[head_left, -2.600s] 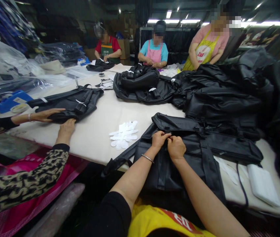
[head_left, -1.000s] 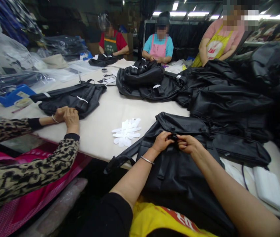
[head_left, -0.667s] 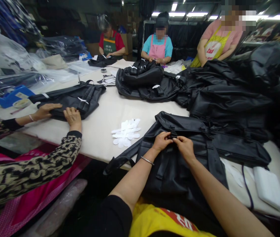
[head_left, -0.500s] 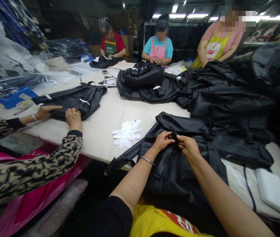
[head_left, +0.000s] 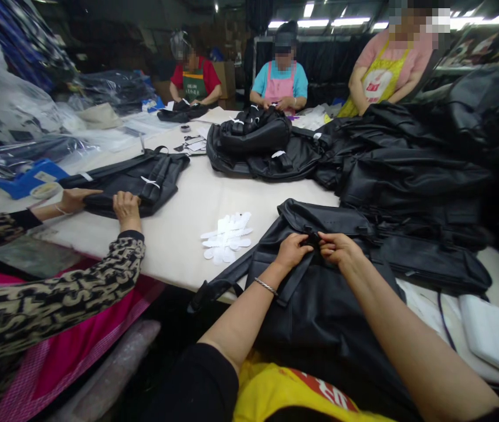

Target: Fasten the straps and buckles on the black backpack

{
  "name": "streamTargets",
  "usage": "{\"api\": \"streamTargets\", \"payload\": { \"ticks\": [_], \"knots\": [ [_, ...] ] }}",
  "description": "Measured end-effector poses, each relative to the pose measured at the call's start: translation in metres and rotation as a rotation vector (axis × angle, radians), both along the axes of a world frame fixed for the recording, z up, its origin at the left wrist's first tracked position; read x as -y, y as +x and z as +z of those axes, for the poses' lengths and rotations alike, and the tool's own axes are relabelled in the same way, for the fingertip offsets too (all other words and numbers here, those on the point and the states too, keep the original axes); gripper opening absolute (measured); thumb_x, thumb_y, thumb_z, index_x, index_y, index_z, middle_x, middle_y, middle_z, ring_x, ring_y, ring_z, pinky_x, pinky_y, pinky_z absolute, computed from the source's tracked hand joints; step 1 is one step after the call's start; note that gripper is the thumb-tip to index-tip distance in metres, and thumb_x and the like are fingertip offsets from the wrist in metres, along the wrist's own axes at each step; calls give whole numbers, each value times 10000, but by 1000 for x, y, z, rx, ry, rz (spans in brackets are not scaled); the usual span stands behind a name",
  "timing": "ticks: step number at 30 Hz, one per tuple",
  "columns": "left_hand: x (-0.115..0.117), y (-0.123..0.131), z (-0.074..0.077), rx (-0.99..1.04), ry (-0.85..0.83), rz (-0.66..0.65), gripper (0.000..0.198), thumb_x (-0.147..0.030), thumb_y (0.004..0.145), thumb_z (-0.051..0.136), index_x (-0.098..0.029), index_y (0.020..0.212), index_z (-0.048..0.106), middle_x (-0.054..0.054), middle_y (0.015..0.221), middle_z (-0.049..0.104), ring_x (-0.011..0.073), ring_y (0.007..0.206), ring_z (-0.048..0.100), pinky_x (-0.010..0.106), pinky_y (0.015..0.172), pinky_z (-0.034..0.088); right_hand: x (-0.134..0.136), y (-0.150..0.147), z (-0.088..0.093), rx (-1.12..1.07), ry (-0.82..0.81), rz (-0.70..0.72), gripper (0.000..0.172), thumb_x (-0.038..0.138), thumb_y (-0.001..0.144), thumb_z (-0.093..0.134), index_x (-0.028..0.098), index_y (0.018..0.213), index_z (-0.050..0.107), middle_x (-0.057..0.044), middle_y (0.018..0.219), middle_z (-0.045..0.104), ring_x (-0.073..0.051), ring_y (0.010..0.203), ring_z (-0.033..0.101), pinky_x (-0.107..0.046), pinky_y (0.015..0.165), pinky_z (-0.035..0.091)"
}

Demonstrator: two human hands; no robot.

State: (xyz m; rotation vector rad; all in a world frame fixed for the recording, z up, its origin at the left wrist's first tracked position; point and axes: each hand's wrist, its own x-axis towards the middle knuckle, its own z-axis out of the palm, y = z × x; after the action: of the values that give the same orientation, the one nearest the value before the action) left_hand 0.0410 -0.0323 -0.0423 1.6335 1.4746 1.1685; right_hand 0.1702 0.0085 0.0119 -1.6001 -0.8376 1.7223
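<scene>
A black leather-look backpack (head_left: 323, 299) lies in front of me, hanging over the near edge of the cream table (head_left: 179, 228). My left hand (head_left: 292, 251), with a bracelet on the wrist, and my right hand (head_left: 339, 248) meet at its middle. Both pinch a small black buckle (head_left: 313, 239) on a strap; their fingers are closed around it. The strap runs down the bag's front toward me.
A fan of white paper shapes (head_left: 227, 237) lies left of the bag. Black bags are heaped at the right (head_left: 411, 164) and centre back (head_left: 253, 146). A co-worker's hands (head_left: 126, 206) in patterned sleeves hold another black bag (head_left: 137, 179) at left. Three people work at the far end. White foam pad (head_left: 491, 334) lies near right.
My hands have stayed at the buckle, shifting slightly apart and back together. The co-worker's hands at left moved along their bag's near edge.
</scene>
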Motion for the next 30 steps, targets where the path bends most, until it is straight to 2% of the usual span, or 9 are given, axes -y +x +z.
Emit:
{"api": "streamTargets", "payload": {
  "ticks": [5,10,12,16,20,22,24,27,30],
  "knots": [
    [-2,0,-1,103,-122,18,292,-205,589,652,-153,875,628,13,797,581,96,664,487,215,648,409,20,0,-9,172,264,41,187,251,587,683,140,593,532,41,458,425,-54,401,317,-190,373,226],
    [-1,2,-2,151,-158,37,262,-224,560,671,-143,806,634,0,743,559,80,610,445,204,590,376,41,2,-23,678,910,207,270,422,663,568,162,590,580,-10,619,527,-123,608,467,-243,591,343],
    [0,3,-4,150,-156,41,301,-231,548,681,-156,835,634,-2,747,556,80,610,442,205,589,371,39,-1,-28,714,893,158,338,461,696,510,161,547,550,-2,570,501,-114,568,449,-241,573,335],
    [1,5,-7,192,-153,35,338,-235,550,678,-166,878,636,7,780,561,85,631,450,213,614,371,24,-11,-34,634,672,25,457,539,733,391,152,522,511,25,426,395,-91,407,350,-238,439,299],
    [-1,-1,-6,421,-294,-22,329,-123,508,662,-153,835,642,-3,749,569,80,640,465,210,624,364,21,-7,-34,608,636,117,466,566,676,460,138,514,548,20,390,406,-93,369,356,-237,400,294],
    [-2,-7,-1,612,-414,-94,314,-98,524,626,-145,833,636,-10,705,569,65,602,466,195,572,342,27,2,-35,610,653,177,434,559,633,524,134,592,606,-4,470,497,-113,427,435,-236,431,336],
    [-4,-12,5,750,-516,-129,278,-134,547,620,-137,824,631,-13,647,557,51,544,447,182,497,288,34,10,-38,640,725,176,448,553,665,497,146,784,645,-47,685,590,-142,565,523,-254,525,410],
    [-8,-13,17,806,-585,-54,211,-229,541,671,-118,713,620,-22,550,513,37,477,394,185,433,205,40,17,-44,727,848,198,471,519,753,396,186,1029,583,-88,1026,547,-162,760,559,-302,696,451],
    [-17,-5,27,793,-616,47,229,-306,572,670,-115,562,544,-38,471,443,23,419,319,192,405,159,41,19,-48,753,862,318,444,494,783,366,199,1054,558,-77,1092,518,-159,770,563,-306,706,462]
  ]
}}
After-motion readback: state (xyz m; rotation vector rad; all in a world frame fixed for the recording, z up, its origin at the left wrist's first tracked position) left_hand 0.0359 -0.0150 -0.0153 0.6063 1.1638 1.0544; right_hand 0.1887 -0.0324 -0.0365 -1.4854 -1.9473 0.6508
